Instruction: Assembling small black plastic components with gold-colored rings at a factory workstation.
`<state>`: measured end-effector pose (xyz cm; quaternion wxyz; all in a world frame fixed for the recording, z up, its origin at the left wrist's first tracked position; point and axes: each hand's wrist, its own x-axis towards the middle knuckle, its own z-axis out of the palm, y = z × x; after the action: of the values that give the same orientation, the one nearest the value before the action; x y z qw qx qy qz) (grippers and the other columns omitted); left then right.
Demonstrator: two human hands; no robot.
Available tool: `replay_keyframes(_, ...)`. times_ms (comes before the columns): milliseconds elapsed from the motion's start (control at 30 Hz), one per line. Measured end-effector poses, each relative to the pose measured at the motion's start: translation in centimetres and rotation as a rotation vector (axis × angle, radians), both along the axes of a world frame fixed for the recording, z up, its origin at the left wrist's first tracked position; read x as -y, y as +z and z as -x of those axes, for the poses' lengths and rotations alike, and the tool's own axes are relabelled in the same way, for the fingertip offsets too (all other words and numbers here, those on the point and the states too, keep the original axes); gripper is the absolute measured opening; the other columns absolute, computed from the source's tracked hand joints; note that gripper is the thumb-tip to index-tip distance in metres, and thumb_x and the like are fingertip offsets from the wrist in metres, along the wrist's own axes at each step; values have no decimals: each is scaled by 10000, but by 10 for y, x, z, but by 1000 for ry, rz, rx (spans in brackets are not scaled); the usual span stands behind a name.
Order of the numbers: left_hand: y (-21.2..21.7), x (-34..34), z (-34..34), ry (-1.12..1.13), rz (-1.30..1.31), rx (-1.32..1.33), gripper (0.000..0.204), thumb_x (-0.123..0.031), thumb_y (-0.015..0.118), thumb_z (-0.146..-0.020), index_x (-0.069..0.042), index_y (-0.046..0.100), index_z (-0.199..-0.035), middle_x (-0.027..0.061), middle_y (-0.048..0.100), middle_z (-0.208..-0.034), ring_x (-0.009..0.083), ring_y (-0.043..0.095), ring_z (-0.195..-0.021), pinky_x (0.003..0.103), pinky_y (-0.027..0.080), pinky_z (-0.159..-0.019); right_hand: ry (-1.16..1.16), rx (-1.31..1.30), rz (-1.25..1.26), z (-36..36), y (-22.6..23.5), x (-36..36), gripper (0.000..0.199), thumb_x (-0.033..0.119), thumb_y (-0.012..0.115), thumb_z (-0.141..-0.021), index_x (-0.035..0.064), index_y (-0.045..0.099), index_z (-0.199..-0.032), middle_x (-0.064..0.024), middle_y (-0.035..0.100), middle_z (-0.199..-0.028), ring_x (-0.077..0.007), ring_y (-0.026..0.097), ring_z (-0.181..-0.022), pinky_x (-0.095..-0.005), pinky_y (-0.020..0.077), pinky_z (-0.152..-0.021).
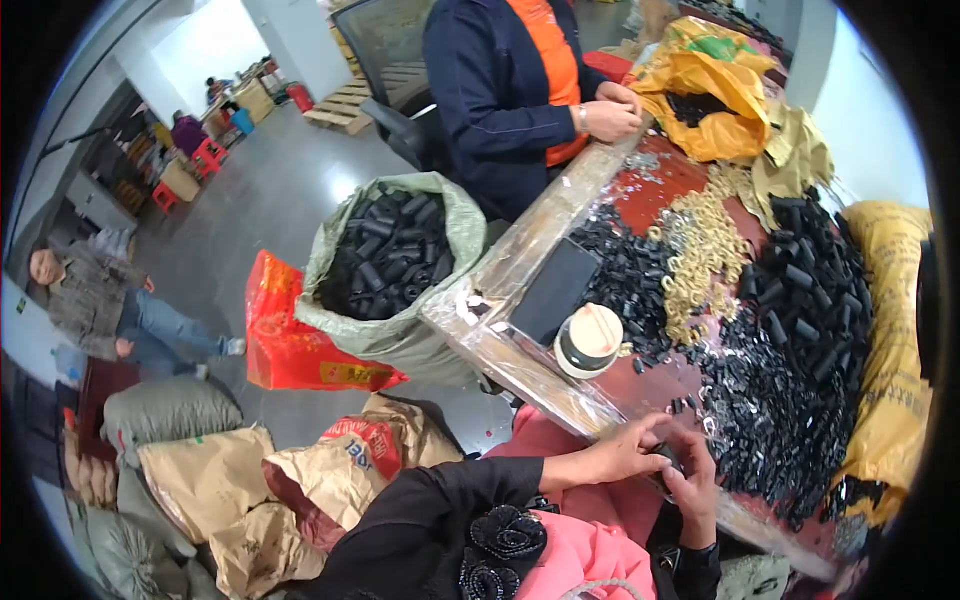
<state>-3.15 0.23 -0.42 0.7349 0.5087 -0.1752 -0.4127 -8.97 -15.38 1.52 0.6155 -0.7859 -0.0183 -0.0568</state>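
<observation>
Held a small dark piece (675,458) right at the near edge of the worktop (650,387), pinched between left hand (628,450) and right hand (697,492), fingers of both curled in narrow about it. Could not make out its exact shape. Clocking directions from those two hands, spotted loose black bits (683,405) just off the fingers at twelve. Looked to eleven and found a pale-lidded dark container (590,338), standing just beside a flat black board (556,288).

Back to twelve, farther on, and met a bank of beige rings (700,250), flanked at one o'clock by a big heap of black tubes (800,300). Swung to two for a glittering spread of small black parts (790,440), bordered by a yellow sack (885,350). Far up at twelve, saw an open yellow bag (715,70). Near eleven, caught a co-worker (490,90) in a dark jacket over orange, fingers together above the worktop's edge. Dropped to ten for a pale green sack (400,345), full of black tubes, next to a red bag (275,320). Reached nine: saw brown paper sacks (210,470).
</observation>
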Motion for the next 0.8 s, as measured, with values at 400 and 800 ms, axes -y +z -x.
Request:
replay_keyframes(400,3,6,14,-296,3,17,566,-49,534,-810,-51,246,-1296,126,476,-1149,176,496,-1008,288,407,-851,-258,-128,367,89,48,48,283,143,627,-670,14,567,-914,-123,579,-795,-223,560,-742,-299,432,-669)
replay_keyframes(800,9,35,26,-443,-41,5,499,-60,537,-817,17,298,-1247,119,515,-1063,153,500,-981,262,392,-861,-939,-920,1122,305,129,105,261,147,603,-628,-11,532,-823,-161,537,-720,-294,551,-689,-342,426,-597)
